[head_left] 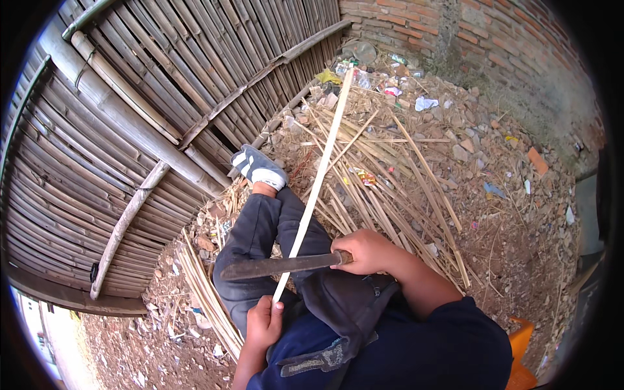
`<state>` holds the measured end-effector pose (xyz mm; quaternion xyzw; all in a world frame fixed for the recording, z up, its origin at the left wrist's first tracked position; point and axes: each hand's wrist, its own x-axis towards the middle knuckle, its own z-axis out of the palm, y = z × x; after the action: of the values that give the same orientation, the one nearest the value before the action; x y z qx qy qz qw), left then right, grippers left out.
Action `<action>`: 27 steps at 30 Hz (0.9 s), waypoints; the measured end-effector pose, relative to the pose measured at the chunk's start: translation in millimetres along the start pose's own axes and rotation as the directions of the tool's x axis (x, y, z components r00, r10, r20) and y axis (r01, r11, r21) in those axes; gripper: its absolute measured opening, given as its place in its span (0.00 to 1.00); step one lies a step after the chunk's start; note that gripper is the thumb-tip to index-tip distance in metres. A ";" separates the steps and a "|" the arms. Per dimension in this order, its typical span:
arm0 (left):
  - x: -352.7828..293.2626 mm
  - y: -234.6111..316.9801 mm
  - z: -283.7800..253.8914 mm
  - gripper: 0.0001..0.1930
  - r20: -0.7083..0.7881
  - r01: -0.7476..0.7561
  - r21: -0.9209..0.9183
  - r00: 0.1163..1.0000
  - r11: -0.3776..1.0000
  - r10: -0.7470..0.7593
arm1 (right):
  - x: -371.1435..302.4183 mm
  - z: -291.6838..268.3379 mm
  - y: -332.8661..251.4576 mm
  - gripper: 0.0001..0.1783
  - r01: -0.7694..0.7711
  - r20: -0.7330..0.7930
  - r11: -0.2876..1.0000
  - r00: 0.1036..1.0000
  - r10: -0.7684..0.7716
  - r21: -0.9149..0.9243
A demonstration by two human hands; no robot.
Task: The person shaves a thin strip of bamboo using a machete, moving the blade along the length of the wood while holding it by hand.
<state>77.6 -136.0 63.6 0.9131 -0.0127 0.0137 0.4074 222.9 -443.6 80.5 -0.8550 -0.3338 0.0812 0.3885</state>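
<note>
Nearest the camera, the left hand [263, 323] has its fingers closed around the lower end of a long bamboo strip [316, 180] that slants up across the knee toward the rubble. Right of it, the right hand [365, 251] grips a big knife [279, 266], blade laid across the strip. Shaving seems underway; the next stroke likely needs a steady hold.

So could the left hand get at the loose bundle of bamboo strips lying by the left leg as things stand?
Probably not right away: the left hand is closed around the long bamboo strip that the right hand's machete crosses. The bundle lies close beside it with nothing between, so freeing the hand should do.
</note>
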 end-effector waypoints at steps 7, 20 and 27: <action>-3.1 -6.9 -8.4 0.14 -0.025 0.058 0.040 0.998 0.998 -0.057 | -0.7 -8.5 7.9 0.17 -0.097 -0.011 0.995 0.995 0.097 -0.021; 0.8 -0.1 -4.8 0.14 0.010 0.044 0.038 0.999 0.998 -0.044 | -0.5 3.6 9.5 0.17 -0.031 0.000 0.999 1.000 0.031 -0.021; 0.8 -6.3 -1.8 0.14 -0.004 0.020 0.031 1.000 0.999 -0.020 | 1.3 1.6 5.7 0.17 -0.024 0.037 0.999 0.999 0.025 -0.025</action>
<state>78.6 -130.4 60.2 0.9194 -0.0027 0.0116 0.3931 226.1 -444.4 75.5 -0.8620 -0.3315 0.0978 0.3707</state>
